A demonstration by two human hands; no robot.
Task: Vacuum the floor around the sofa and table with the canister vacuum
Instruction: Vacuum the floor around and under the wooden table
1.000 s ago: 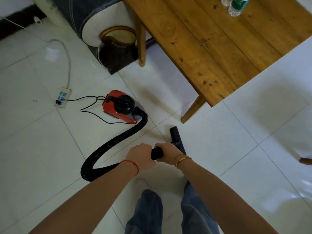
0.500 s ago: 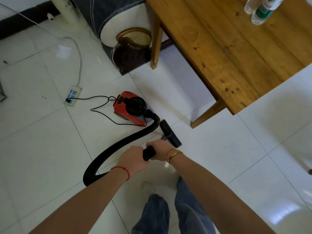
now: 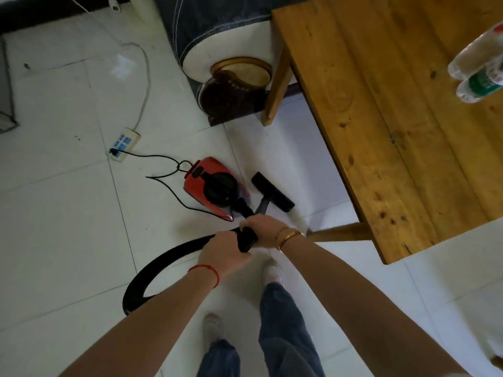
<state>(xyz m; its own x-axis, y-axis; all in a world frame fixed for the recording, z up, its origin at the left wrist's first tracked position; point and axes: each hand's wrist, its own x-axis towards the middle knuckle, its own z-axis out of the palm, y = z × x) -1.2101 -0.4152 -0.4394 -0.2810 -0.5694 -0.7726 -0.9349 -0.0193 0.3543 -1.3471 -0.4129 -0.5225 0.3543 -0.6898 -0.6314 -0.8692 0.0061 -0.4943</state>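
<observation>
Head cam: both hands, left hand [image 3: 223,254] and right hand [image 3: 265,229], clamped on the stiff wand [image 3: 246,238]; hose [image 3: 163,263] looks floppy, so probably steer from the wand.

No text legible (bottle [image 3: 480,84] label blurred)

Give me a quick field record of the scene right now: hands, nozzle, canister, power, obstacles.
left hand: gripping the wand handle, rear grip
right hand: gripping the same handle, ahead of the left
floor nozzle: on the tiles beside the canister, near the table edge
canister vacuum: red and black, on the floor ahead
hose: loops left behind the hands
power strip: black cord plugged in
wooden table: right, two bottles on it
sofa: ahead, beyond the canister
</observation>
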